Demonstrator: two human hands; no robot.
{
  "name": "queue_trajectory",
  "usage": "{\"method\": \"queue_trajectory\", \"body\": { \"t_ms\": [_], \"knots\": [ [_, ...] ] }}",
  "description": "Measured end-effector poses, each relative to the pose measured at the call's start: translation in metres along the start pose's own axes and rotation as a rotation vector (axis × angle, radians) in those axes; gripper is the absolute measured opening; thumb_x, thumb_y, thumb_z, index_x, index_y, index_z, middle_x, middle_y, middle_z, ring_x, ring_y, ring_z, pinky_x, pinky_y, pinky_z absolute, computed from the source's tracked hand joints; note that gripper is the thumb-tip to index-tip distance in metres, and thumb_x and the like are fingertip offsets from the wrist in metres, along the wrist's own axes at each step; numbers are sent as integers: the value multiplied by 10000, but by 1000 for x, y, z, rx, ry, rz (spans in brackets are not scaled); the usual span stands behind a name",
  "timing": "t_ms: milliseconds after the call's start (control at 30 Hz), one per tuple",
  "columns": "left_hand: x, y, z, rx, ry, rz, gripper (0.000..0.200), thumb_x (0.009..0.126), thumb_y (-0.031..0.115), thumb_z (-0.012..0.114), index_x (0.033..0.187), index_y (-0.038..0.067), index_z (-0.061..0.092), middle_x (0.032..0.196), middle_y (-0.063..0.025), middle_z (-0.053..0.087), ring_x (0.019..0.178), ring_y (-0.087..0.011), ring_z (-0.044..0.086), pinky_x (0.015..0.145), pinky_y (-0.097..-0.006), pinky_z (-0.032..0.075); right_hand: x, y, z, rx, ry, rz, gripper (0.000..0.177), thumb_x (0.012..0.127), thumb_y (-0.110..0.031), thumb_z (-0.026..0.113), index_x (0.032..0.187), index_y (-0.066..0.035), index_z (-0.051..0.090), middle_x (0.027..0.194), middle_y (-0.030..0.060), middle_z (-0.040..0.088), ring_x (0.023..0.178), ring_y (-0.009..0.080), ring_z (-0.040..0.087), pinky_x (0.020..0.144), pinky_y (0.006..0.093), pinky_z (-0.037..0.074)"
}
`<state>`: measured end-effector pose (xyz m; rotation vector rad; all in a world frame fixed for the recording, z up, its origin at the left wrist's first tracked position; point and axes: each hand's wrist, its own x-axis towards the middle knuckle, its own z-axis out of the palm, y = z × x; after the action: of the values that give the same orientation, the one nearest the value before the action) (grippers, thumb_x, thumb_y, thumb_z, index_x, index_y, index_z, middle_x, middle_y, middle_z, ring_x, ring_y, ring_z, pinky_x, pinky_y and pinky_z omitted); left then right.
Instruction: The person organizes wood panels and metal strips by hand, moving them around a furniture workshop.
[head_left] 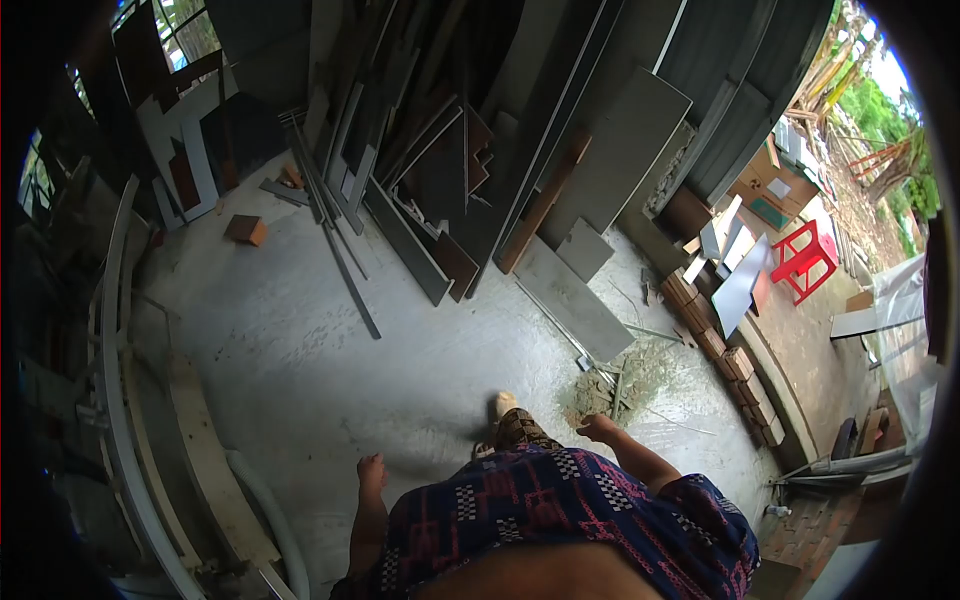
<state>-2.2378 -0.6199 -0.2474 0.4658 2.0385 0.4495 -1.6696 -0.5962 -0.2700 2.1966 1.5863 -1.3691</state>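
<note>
1. My left hand [372,470] hangs slack and half open at 7 o'clock, holding nothing. My right hand [598,428], at 5 o'clock, is just as loose and empty.
2. The rubble pile [612,388] lies on the concrete floor [300,350], near my right hand, at its 1 o'clock.
3. I judge I'm mid-stride, one foot [503,405] forward, with the leaning boards [440,190] at 12 o'clock.
4. Picking anything up would call for stopping and bending low.

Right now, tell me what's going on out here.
A person stands on the concrete floor with one foot forward. The left hand and right hand hang at the sides and hold nothing. The right hand is nearest a pile of rubble on the floor. Boards lean against the wall ahead. A row of bricks runs along the right, with a red stool beyond it.
</note>
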Motion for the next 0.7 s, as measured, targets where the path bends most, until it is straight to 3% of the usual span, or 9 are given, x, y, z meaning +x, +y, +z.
{"method": "queue_trajectory", "body": {
  "t_ms": [100, 167, 267, 300, 433, 700],
  "knots": [
    [23, 44, 17, 19, -29, 39, 309, 868, 278, 507, 983, -8, 538, 806, -107, 561, 657, -234, 591, 530, -371, 480, 32, -50, -22, -1, -136, -38, 542, 714, -411, 663, 1116, -54, 594, 1109, 184, 593, 1057, 310, 552, 900, 362, 433],
    [23, 79, 29, -7, -85, 58, 272, 844, 269, 548, 923, 9, 555, 786, -103, 571, 661, -250, 594, 555, -379, 484, 66, -69, -26, -58, -91, -98, 540, 709, -419, 678, 1099, -52, 603, 1087, 172, 607, 1032, 310, 566, 892, 370, 442],
    [83, 69, 37, 829, -94, 1099, 237, 782, 263, 608, 813, 37, 545, 778, -128, 587, 707, -312, 594, 602, -416, 474, 115, -95, -41, -45, -37, -109, 530, 696, -442, 682, 1089, -93, 619, 1048, 153, 628, 991, 306, 583, 865, 374, 455],
    [89, 71, 39, 852, -123, 1112, 238, 777, 264, 611, 807, 38, 541, 778, -130, 586, 713, -318, 592, 607, -420, 472, 122, -109, -52, -71, -45, -108, 534, 693, -447, 683, 1089, -94, 619, 1053, 152, 626, 996, 305, 581, 868, 374, 454],
    [129, 104, 36, 895, -183, 866, 246, 756, 270, 620, 784, 44, 527, 779, -141, 586, 740, -340, 584, 627, -434, 462, 174, -149, -103, -165, -24, -128, 537, 687, -455, 684, 1081, -95, 619, 1045, 157, 625, 1001, 304, 578, 867, 373, 454],
    [199, 173, 11, 926, -196, 774, 260, 735, 276, 631, 756, 47, 510, 774, -157, 582, 763, -370, 570, 641, -456, 447, 251, -214, -182, -64, 115, -81, 493, 716, -387, 686, 1100, -89, 601, 1025, 168, 628, 983, 313, 587, 844, 383, 468]
  ]
}}
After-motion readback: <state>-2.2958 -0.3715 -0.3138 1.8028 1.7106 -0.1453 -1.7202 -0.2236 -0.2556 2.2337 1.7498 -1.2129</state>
